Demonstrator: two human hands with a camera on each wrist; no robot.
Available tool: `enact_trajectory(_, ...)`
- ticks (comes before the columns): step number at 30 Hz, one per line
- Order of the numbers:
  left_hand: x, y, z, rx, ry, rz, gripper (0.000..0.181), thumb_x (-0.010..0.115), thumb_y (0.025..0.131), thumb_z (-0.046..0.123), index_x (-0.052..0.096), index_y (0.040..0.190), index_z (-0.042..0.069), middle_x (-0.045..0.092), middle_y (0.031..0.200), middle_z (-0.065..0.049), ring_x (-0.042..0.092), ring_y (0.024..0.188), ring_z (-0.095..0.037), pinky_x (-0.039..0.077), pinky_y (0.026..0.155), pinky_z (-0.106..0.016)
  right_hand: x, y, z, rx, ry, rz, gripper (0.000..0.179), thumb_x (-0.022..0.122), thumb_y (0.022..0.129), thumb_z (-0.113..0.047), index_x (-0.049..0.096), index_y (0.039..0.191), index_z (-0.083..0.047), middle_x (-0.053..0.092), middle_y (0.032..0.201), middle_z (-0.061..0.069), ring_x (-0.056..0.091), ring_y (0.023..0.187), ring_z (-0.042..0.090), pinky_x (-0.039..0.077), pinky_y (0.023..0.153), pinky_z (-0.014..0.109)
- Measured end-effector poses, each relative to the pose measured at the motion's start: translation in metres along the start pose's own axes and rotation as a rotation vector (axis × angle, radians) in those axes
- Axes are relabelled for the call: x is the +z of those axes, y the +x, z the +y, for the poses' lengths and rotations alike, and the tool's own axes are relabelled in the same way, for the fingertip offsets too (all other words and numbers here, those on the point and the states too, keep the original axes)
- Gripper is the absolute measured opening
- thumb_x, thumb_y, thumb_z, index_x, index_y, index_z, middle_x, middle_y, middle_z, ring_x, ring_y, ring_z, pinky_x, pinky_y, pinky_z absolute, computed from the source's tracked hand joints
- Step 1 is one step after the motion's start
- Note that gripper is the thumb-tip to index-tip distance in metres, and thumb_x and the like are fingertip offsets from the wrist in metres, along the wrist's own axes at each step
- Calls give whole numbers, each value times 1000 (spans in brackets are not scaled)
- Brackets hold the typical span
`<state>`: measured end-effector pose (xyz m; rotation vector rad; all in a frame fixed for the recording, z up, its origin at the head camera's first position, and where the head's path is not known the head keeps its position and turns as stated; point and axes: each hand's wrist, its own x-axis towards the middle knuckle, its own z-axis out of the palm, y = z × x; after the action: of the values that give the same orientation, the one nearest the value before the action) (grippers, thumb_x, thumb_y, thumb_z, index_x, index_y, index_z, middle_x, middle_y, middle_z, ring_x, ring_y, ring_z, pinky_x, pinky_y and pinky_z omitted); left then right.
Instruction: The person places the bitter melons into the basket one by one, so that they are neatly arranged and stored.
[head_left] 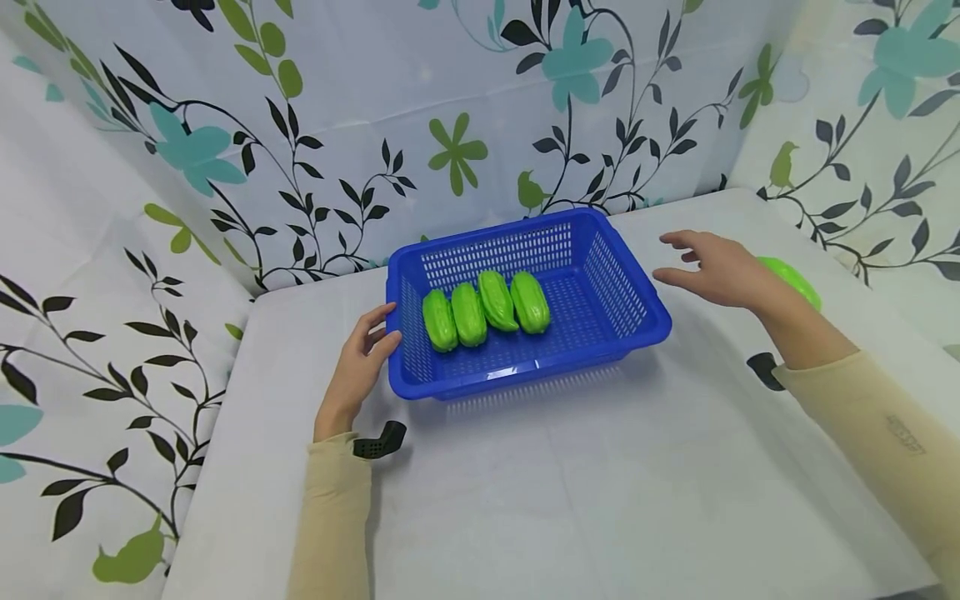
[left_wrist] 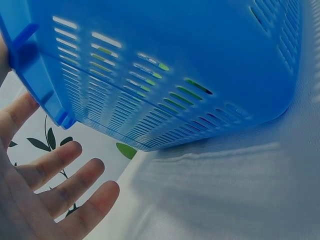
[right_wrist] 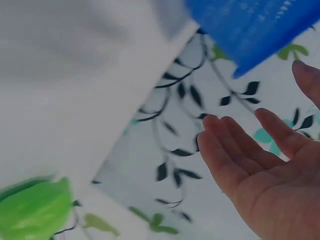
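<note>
A blue slotted plastic basket stands on the white table. Several glossy green, ridged, vegetable-like pieces lie side by side in its left half. At the basket's left rim is my left hand, its thumb and forefinger touching the edge; in the left wrist view the other fingers extend apart from the basket. My right hand hovers right of the basket, holding nothing, with its fingers spread loosely. Partly behind the right wrist, another green piece lies on the table; it also appears in the right wrist view.
The white-covered table extends in front of the basket. A patterned curtain with leaves, flowers and birds rises close behind the basket and along both sides. Small black devices are worn at the wrists.
</note>
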<state>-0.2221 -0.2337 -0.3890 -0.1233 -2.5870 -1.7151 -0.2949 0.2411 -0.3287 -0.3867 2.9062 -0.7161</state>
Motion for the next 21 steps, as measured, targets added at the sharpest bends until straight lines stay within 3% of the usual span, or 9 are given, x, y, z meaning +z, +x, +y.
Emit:
enact_trajectory(9,0,1,-3,-14,3,-2,56,54,100,28,35,152,16,30,155,-14,30,141,-37,27,111,-61,3,-16,71,172,-59,37,74,56,97,-43,30,146,7,33,140,39,34,126,56,32,98,70)
enact_trajectory(16,0,1,0,-9,6,-4,56,53,100,28,34,152,16,30,155,-15,30,141,-38,27,111,-61,5,-29,111,182,-89,145,61,56,96,-25,34,138,12,33,131,42,31,119,57,32,94,71)
enact_trajectory(21,0,2,-1,-7,3,-4,56,53,100,26,34,152,15,29,155,-16,30,141,-39,26,111,-61,5,-33,127,219,-92,136,61,56,95,-23,32,138,13,31,128,45,32,114,58,33,90,72)
